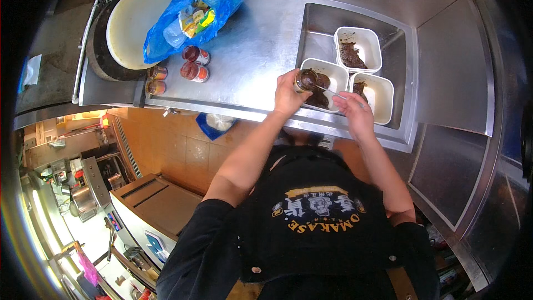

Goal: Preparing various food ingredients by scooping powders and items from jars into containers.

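My left hand [287, 95] grips a glass jar [306, 80], tilted so its mouth faces me, with dark brown paste inside. In my right hand [354, 112] is a thin metal utensil, probably a spoon [329, 91], whose far end reaches the jar's mouth. Both hands are over the near-left white plastic tub [338, 73], which holds dark brown paste [320, 96]. Two more white tubs hold similar paste: one behind [374, 46], and one at the right [384, 102], partly covered by my right hand.
The tubs stand in a steel sink basin [318, 21]. Leftward on the steel counter [258, 41] are two red-lidded jars [195, 54], two small jars [157, 72] and a blue plastic bag [225, 2] of packaging. Round white boards [133, 25] lie at the far left.
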Demonstrator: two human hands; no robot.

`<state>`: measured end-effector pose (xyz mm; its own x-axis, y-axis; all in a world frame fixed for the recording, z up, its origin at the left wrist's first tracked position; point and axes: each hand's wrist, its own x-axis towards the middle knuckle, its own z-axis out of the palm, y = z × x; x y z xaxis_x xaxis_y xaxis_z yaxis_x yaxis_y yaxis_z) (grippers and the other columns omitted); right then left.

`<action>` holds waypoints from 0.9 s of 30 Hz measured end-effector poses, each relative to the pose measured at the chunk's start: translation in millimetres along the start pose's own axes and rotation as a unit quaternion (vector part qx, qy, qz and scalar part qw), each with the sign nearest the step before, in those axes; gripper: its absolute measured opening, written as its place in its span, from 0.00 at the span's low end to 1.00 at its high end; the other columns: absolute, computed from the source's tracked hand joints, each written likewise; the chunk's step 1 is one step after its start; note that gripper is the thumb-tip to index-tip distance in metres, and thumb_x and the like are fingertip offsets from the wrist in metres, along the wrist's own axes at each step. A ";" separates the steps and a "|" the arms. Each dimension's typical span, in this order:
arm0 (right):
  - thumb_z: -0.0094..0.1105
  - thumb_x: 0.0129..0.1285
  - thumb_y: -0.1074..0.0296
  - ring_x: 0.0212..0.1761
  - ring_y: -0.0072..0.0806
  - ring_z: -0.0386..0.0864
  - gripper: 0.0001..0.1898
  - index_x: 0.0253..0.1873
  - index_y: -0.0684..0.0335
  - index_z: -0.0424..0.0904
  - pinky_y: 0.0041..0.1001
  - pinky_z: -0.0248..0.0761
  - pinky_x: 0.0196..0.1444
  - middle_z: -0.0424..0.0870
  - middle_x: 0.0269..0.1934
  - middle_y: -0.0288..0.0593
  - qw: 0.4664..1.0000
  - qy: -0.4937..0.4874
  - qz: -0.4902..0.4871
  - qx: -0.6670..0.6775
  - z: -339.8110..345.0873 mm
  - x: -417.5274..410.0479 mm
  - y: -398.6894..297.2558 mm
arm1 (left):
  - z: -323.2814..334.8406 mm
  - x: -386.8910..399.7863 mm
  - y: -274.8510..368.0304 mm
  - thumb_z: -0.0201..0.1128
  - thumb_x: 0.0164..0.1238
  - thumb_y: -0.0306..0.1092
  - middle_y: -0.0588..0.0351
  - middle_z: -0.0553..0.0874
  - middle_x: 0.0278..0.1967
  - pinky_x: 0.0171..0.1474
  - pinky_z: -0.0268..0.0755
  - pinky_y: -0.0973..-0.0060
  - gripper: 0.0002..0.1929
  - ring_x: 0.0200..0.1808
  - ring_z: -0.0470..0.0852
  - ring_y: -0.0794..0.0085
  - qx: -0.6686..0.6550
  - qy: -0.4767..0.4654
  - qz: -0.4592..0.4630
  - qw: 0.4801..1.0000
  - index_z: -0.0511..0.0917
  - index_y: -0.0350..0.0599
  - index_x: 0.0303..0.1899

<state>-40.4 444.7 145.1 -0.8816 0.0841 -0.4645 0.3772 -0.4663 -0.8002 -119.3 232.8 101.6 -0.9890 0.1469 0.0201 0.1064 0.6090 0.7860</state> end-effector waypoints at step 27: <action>0.49 0.76 0.66 0.49 0.30 0.83 0.14 0.56 0.70 0.78 0.27 0.71 0.57 0.87 0.48 0.52 0.991 -0.020 -0.075 -0.106 29.6 -15.0 13.7 | -11.6 -6.5 3.0 0.80 0.44 0.30 0.47 0.79 0.55 0.64 0.67 0.61 0.37 0.61 0.73 0.50 0.046 0.103 0.082 0.990 0.72 0.39 0.59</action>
<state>-30.5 411.0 152.4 -0.9412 0.1006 -0.3225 0.2887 -0.2560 -0.9225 -113.7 224.6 111.0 -0.9565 0.0930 0.2766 0.2672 0.6600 0.7021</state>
